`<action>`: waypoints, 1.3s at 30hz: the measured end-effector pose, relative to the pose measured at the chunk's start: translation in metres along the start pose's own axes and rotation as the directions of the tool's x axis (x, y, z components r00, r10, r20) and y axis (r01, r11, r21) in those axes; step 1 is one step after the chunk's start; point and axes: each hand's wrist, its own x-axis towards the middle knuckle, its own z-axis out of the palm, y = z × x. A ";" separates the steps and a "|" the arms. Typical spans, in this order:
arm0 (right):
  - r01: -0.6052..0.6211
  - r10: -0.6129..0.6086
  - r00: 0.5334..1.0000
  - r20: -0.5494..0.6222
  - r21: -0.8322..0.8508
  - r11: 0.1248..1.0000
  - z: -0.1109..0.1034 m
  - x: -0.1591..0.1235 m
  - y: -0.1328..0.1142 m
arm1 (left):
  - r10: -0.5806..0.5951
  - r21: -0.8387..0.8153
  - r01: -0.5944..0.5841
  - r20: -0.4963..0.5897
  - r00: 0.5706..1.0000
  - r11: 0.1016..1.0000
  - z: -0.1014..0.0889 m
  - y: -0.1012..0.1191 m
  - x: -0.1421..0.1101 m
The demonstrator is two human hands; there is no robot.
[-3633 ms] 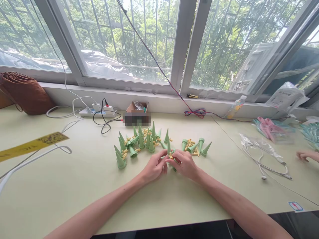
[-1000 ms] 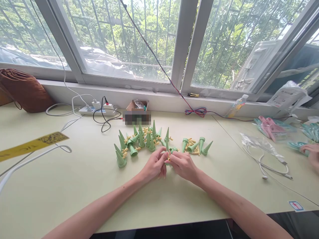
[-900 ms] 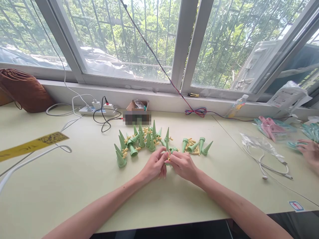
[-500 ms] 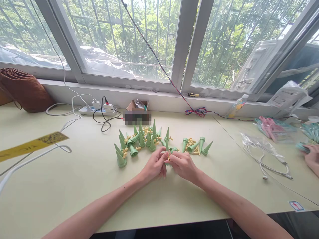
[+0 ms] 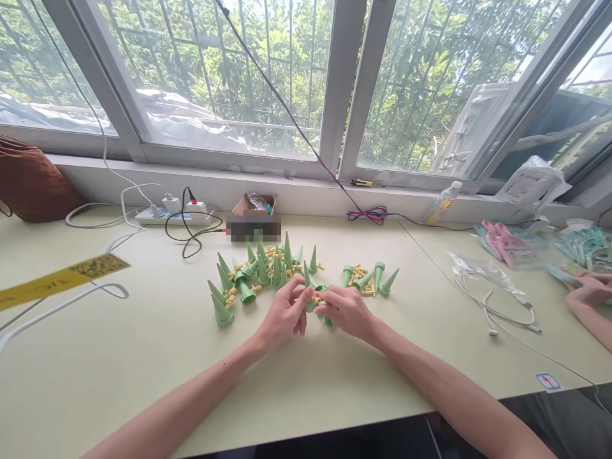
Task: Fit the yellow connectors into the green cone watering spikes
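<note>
Closed around a green cone-shaped plastic spike (image 5: pixel 307 275) is my left hand (image 5: pixel 285 313); the spike's tip points up. A small yellow plastic fitting (image 5: pixel 317 299) sits at the spike's near side, and my right hand (image 5: pixel 348 310) pinches at it. My fingers partly cover both pieces. Just behind and below my right fingers lie more green parts, including a ring-shaped end (image 5: pixel 329 322). Several green spikes (image 5: pixel 222 312) stand or lie to the left, mixed with yellow fittings (image 5: pixel 230 297). A smaller group of green spikes (image 5: pixel 388 282) and yellow fittings (image 5: pixel 358 275) lies to the right.
Behind the spikes are a small cardboard box (image 5: pixel 262 205) and a power strip (image 5: pixel 174 215) with cables. Rightward lie white cables (image 5: pixel 488 299), pink clips (image 5: pixel 500 241) and a bottle (image 5: pixel 442 204). Another person's hands (image 5: pixel 589 290) hold teal items at the right edge.
The view has turned slightly right, so the scene sits further left. My right fingers have shifted on the yellow fitting, which shows more plainly. A second hand of the other person shows at right.
</note>
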 end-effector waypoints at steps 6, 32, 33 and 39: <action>-0.188 0.190 0.967 -0.170 0.029 0.982 -0.008 0.001 0.020 | 0.089 0.204 -0.055 -0.166 0.982 0.977 -0.007 0.001 0.002; -0.402 0.398 0.915 -0.063 -0.189 0.896 -0.034 0.005 0.054 | 0.378 0.790 -0.111 -0.160 0.912 0.604 -0.018 -0.019 0.012; -0.390 0.393 0.919 -0.028 -0.192 0.900 -0.034 0.005 0.053 | 0.375 0.785 -0.116 -0.156 0.914 0.608 -0.017 -0.018 0.011; -0.333 0.365 0.915 0.171 -0.188 0.924 -0.033 0.004 0.049 | 0.388 0.782 -0.127 -0.154 0.909 0.610 -0.015 -0.017 0.010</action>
